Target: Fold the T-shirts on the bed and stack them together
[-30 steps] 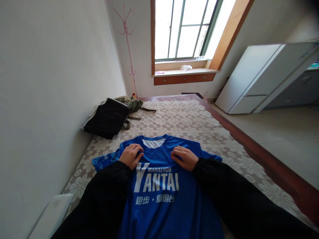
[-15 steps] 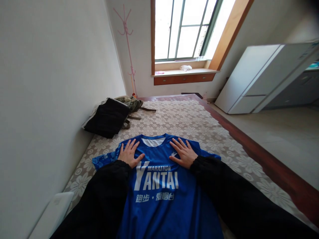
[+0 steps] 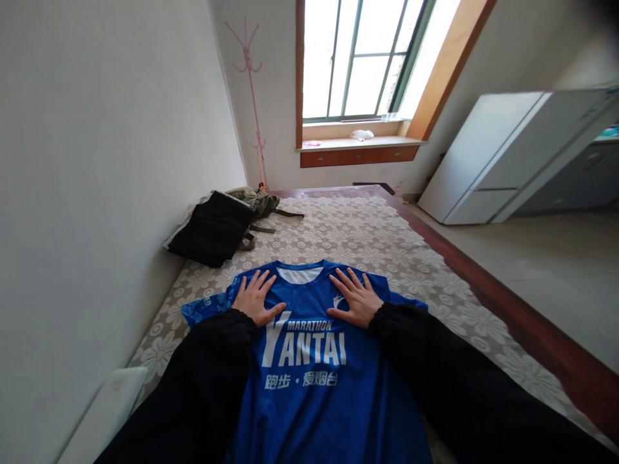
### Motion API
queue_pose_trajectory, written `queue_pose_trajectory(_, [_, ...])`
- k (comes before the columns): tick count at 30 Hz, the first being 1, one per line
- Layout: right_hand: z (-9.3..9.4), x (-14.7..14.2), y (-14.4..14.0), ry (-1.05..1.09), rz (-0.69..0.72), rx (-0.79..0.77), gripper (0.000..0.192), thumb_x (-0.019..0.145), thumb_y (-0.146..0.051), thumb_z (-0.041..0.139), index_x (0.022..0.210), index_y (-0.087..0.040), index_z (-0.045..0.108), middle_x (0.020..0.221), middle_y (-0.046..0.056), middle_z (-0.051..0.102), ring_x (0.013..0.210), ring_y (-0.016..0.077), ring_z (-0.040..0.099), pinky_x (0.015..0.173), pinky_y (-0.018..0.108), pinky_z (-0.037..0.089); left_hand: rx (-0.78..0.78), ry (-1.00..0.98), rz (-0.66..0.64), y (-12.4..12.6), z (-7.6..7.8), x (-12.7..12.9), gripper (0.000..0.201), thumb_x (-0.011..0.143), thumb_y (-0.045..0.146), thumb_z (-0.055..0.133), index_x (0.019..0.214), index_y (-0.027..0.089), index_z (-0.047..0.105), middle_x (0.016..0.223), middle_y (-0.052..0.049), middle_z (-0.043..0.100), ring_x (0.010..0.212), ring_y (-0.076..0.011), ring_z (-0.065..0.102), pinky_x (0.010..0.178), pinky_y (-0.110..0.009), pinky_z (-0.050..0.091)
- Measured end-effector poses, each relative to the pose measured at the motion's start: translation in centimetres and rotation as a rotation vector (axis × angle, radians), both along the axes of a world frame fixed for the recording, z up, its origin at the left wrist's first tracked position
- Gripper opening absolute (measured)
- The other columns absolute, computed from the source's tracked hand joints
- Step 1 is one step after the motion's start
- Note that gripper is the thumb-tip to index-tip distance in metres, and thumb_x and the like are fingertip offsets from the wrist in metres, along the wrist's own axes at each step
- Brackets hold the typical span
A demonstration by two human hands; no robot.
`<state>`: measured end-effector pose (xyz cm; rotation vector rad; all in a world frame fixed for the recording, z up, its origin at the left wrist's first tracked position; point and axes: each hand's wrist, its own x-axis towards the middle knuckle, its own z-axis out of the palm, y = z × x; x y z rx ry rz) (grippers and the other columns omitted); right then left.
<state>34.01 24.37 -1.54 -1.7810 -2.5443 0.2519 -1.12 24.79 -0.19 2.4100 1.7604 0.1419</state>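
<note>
A blue T-shirt (image 3: 309, 412) with white "MARATHON YANTAI" lettering lies spread out, front up, on a flower-patterned cover. Its collar points away from me, and both short sleeves stick out to the sides. My left hand (image 3: 256, 298) rests flat with fingers spread on the shirt's upper chest, left of the collar. On the other side of the collar my right hand (image 3: 356, 298) lies the same way, beside a small white logo. Neither hand grips the cloth. My black sleeves hide parts of the shirt's sides.
The flower-patterned cover (image 3: 348, 225) lies over a bed with a dark red wooden edge (image 3: 483, 296). A folded black cloth (image 3: 213, 229) and a green strapped bag (image 3: 261, 202) sit at the far left by the wall. A white slab-like object (image 3: 104, 412) is at near left.
My left hand has shifted very slightly to the right on the shirt. The right hand is almost unmoved, and the view has tilted a little.
</note>
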Motion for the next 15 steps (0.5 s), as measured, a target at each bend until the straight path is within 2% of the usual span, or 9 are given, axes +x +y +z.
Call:
queue_pose_trajectory(5, [0.0, 0.3, 0.4, -0.013, 0.025, -0.040, 0.121, 0.084, -0.096, 0.059, 0.179, -0.028, 0.028, 0.188, 0.011, 0.010, 0.172, 0.0502, 0.002, 0.133, 0.079, 0.005, -0.014, 0.013, -0.012, 0.0, 0.1, 0.2, 0.097, 0.098, 0.080, 0.053, 0.176, 0.027, 0.031, 0.183, -0.011, 0.029, 0.171, -0.0414, 0.018, 0.134, -0.078, 0.003])
queue_pose_trajectory(10, [0.3, 0.9, 2.2, -0.013, 0.071, -0.106, 0.131, 0.078, -0.098, 0.065, 0.180, -0.030, 0.022, 0.188, 0.012, 0.008, 0.172, 0.0507, 0.000, 0.131, 0.081, 0.001, -0.049, 0.023, -0.025, 1.0, 0.3, 0.1, 0.098, 0.097, 0.081, 0.054, 0.177, 0.030, 0.027, 0.184, -0.010, 0.025, 0.172, -0.0415, 0.015, 0.132, -0.081, -0.002])
queue_pose_trajectory(15, [0.8, 1.6, 4.1, 0.004, 0.112, -0.100, 0.132, 0.074, -0.092, 0.073, 0.180, -0.029, 0.025, 0.188, 0.014, 0.013, 0.171, 0.0527, 0.003, 0.130, 0.081, 0.003, -0.083, 0.000, -0.021, 2.0, 1.4, 0.0, 0.094, 0.097, 0.076, 0.057, 0.176, 0.029, 0.032, 0.184, -0.011, 0.027, 0.171, -0.0431, 0.016, 0.132, -0.081, 0.003])
